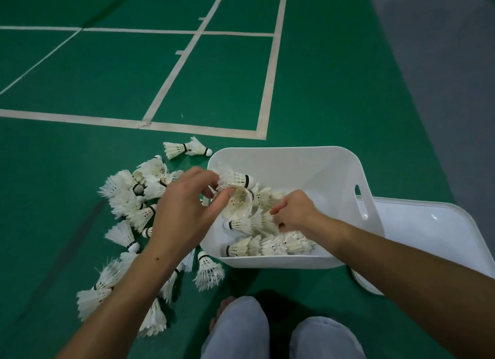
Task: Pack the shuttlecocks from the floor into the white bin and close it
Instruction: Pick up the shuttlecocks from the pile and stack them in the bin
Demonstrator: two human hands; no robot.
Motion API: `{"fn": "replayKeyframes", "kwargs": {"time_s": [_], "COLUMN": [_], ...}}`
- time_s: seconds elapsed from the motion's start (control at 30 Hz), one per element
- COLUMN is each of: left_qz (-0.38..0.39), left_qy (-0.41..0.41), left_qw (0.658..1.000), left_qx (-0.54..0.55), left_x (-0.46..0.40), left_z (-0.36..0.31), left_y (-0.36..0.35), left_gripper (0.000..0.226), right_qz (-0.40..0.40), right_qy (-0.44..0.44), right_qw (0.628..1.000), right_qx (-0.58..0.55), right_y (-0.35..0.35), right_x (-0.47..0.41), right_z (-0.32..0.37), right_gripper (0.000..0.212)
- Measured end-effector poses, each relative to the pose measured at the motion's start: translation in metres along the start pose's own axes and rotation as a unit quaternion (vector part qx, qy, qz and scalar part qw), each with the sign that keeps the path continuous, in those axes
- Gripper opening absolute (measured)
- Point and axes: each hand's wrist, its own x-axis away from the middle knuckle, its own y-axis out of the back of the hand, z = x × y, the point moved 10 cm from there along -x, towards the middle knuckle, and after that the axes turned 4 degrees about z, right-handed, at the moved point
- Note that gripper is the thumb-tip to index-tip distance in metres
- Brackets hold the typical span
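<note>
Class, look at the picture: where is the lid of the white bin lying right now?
In the head view the lid lies on the green floor at the right, partly beneath the white bin, beyond the person's right forearm.

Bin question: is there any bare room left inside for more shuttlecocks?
Yes: the bin is bare along its far wall and right side by the handle slot. Its near and left parts are crowded with shuttlecocks, where both hands work.
</note>
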Motion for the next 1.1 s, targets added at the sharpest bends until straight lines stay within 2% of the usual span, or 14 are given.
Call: {"fn": "replayKeyframes", "kwargs": {"time_s": [0.1, 0.27, 0.37, 0.43, 0.5, 0.6, 0.67, 0.77, 0.97, 1.1], "left_qz": [0.02, 0.05, 0.071, 0.09, 0.105, 0.134, 0.17, 0.205, 0.162, 0.215], "left_qy": [-0.001, -0.007, -0.038, -0.061, -0.085, -0.116, -0.121, -0.131, -0.129, -0.078], "left_qw": [1.0, 0.997, 0.992, 0.986, 0.98, 0.975, 0.971, 0.965, 0.974, 0.966], "left_qx": [-0.005, -0.062, -0.101, -0.125, -0.144, -0.133, -0.117, -0.1, -0.093, -0.124], "left_x": [-0.005, -0.008, -0.008, -0.009, -0.011, -0.012, -0.013, -0.014, -0.02, -0.024], "left_z": [-0.001, -0.002, -0.005, -0.007, -0.01, -0.015, -0.014, -0.01, -0.009, 0.004], "left_y": [-0.013, -0.027, -0.033, -0.039, -0.045, -0.056, -0.065, -0.074, -0.057, -0.069], "left_gripper": [0.023, 0.021, 0.015, 0.01, 0.006, 0.002, 0.003, 0.008, 0.02, 0.011], "right_qz": [0.015, 0.04, -0.014, -0.043, -0.019, 0.042, 0.042, 0.027, 0.036, -0.033], "right_qy": [-0.008, 0.058, 0.163, 0.257, 0.347, 0.407, 0.412, 0.402, 0.364, 0.283], "right_qw": [1.0, 0.994, 0.982, 0.962, 0.932, 0.895, 0.882, 0.883, 0.905, 0.942], "right_qx": [0.002, 0.08, 0.096, 0.083, 0.104, 0.179, 0.223, 0.24, 0.217, 0.179], "right_y": [-0.011, 0.004, 0.038, 0.057, 0.059, 0.041, 0.034, 0.033, 0.042, 0.072], "right_x": [-0.005, 0.004, 0.032, 0.057, 0.079, 0.089, 0.084, 0.079, 0.074, 0.055], "right_z": [0.001, 0.019, 0.047, 0.07, 0.091, 0.102, 0.101, 0.098, 0.083, 0.052], "right_gripper": [0.026, 0.014, 0.014, 0.023, 0.037, 0.046, 0.036, 0.015, 0.01, 0.011]}}
